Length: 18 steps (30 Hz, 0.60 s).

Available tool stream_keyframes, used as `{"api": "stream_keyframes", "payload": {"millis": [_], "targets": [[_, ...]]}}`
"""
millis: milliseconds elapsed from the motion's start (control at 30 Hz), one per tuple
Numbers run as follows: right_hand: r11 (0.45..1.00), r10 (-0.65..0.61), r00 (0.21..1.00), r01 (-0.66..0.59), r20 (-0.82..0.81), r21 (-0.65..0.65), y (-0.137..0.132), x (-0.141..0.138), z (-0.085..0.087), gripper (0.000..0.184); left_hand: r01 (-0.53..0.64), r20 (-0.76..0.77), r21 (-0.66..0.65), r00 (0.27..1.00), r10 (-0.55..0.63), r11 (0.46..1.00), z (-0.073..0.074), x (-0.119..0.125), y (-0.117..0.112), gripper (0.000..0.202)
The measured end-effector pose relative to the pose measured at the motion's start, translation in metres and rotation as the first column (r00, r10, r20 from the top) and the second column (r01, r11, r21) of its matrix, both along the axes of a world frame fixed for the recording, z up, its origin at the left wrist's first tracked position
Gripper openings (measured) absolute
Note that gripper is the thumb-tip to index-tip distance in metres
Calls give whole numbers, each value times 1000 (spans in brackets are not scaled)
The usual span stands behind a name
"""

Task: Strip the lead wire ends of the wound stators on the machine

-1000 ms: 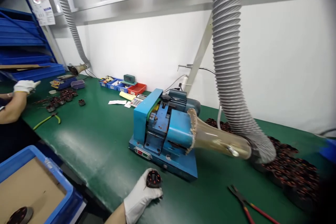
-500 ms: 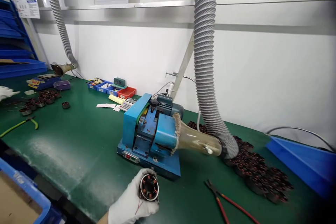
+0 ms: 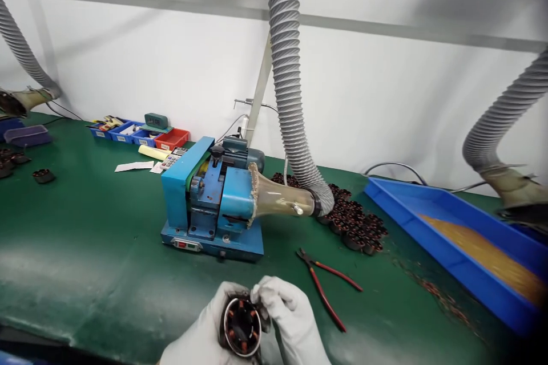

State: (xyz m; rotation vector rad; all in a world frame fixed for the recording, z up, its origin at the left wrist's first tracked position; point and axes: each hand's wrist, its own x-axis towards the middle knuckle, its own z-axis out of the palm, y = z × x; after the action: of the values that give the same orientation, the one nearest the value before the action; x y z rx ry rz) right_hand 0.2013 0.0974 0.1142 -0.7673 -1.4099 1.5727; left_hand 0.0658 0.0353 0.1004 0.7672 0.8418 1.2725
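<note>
My left hand [image 3: 201, 328], in a white glove, is closed around a motor stator [image 3: 226, 328], a round piece with a pale rim and copper windings inside. The stator's open face is turned up toward me. My right hand [image 3: 289, 313], also gloved in white, has its thumb and fingers pinched together at the stator's upper right edge; what lies between the darkened fingertips is hidden. Pliers with red handles [image 3: 319, 276] rest on the green bench just right of my right hand. Beyond my hands stands a blue belt machine [image 3: 214, 199].
A grey hose [image 3: 286, 51] drops to the machine's funnel. Many stators [image 3: 355, 222] sit behind and right of it. A blue tray [image 3: 411, 222] and loose wire scraps [image 3: 445, 299] lie right. Small bins [image 3: 171, 138] and paper strips [image 3: 133, 166] are at the back left.
The view has swung right, bringing in the whole blue tray and another hose. My right hand has come to the stator in my left hand. A white-gloved hand at far left is gone from view.
</note>
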Motion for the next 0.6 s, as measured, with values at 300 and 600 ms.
{"api": "stream_keyframes", "payload": {"millis": [300,600], "targets": [[966,-135,988,114,-76,-232,-1,-18,15,28,-69,-597,528,678,429,846,-7,2,0,61],[832,-545,828,512,-136,-215,35,-23,0,23,-223,-639,513,546,542,829,-23,2,19,46]]}}
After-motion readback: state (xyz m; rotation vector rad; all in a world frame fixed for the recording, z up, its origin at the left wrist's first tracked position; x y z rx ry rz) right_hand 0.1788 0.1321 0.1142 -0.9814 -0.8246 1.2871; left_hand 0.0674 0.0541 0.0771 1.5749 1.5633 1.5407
